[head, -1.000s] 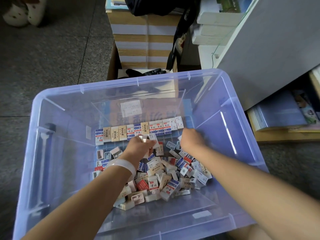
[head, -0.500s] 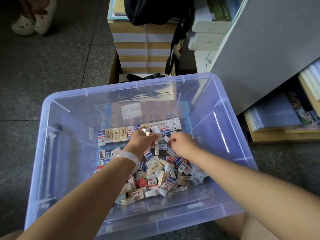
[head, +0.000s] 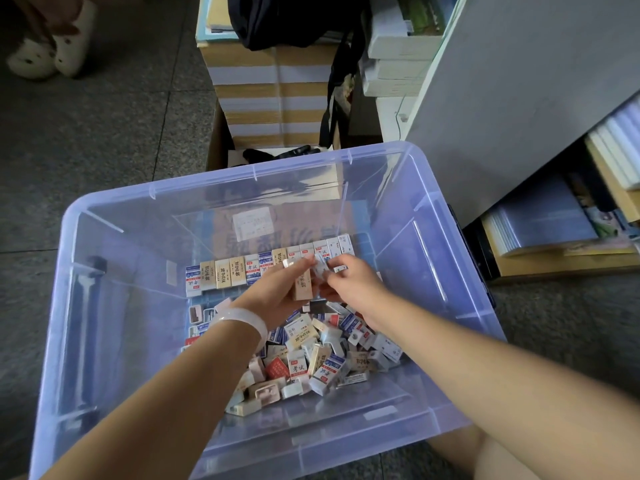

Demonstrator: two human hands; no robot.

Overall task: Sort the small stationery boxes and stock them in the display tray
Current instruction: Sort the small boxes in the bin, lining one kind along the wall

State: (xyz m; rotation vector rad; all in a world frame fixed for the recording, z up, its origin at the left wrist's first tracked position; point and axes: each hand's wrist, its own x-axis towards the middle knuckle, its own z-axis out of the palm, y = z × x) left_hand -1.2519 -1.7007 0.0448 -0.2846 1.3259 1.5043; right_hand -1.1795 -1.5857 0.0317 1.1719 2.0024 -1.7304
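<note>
Just above the centre of the frame the person's two hands meet inside a clear plastic storage bin (head: 104, 258). The left hand (head: 277, 296), with a white band (head: 247, 323) on its wrist, has its fingers curled around a tan small box (head: 303, 285) held upright, along with what looks like one or two more boxes behind it; the exact count cannot be told. The right hand (head: 353, 282) is right beside it, fingertips pinching a small white-and-blue box (head: 322, 268) that touches the ones in the left hand.

Directly behind the hands, in the upper middle of the bin, a row of sorted boxes (head: 225, 277) stands upright side by side in a clear display tray (head: 194, 223), tan ones and white-and-blue ones mixed along the line. Below the hands, toward the lower middle of the frame, a loose pile of small stationery boxes (head: 311, 358) lies jumbled on the bin floor, white, blue, tan and one red.

Beyond the bin, at the top centre, a stack of bundled paper (head: 273, 95) stands with a dark bag (head: 294, 19) draped over it. On the right a grey shelf panel (head: 519, 98) leans across, with books and folders (head: 547, 223) beneath it. In the upper left corner a pair of white slippers (head: 52, 50) sits on the grey tiled floor (head: 104, 133).
</note>
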